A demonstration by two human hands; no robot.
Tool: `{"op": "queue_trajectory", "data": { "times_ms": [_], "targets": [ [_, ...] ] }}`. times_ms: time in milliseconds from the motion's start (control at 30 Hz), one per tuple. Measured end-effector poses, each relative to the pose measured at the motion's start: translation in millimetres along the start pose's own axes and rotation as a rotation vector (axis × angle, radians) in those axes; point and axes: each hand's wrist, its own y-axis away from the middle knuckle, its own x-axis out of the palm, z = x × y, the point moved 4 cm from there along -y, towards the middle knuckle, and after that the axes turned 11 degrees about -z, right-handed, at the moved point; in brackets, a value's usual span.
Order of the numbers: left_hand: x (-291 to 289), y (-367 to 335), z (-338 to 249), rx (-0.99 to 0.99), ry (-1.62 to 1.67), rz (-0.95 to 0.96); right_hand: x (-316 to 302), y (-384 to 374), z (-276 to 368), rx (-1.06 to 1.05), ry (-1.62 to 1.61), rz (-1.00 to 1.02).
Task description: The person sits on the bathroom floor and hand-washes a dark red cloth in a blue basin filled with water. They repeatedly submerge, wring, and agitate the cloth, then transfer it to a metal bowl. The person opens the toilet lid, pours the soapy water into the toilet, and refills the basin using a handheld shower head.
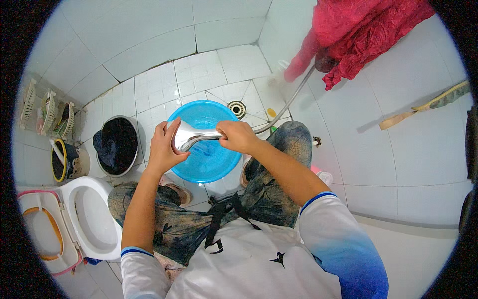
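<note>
Both my hands hold a chrome shower head [191,134] above a blue plastic basin [211,175] on the tiled floor. My left hand [163,149] is curved round the wide spraying end, thumb underneath and fingers over the top. My right hand [238,136] is wrapped round the handle near its tail. From there a flexible metal hose [295,95] runs up to the right, toward the hanging red cloth. Some water seems to lie in the basin, which stands between my feet. The spraying face is turned away to the left, so I cannot tell whether water flows.
Left of the basin stands a grey tub [136,130] with dark cloth in it. A toilet [82,224] with raised seat is at lower left, near a yellow-rimmed bin [63,172]. Beyond the basin is a floor drain [236,109]. Red cloth [358,35] hangs at upper right.
</note>
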Motion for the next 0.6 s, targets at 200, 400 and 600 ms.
{"op": "queue_trajectory", "data": {
  "times_ms": [200,400,600],
  "targets": [
    [-1.2,-3.3,-14.0,0.013,0.022,-0.021,4.6,-5.7,19.0,-0.056,-0.094,-0.029],
    [2.5,-8.7,-13.8,-0.009,0.056,0.036,7.3,-12.1,19.5,-0.026,-0.089,0.042],
    [10.4,4.4,13.6,-0.145,0.377,0.06,10.8,-4.9,32.0,-0.061,-0.01,0.033]
  ]
}}
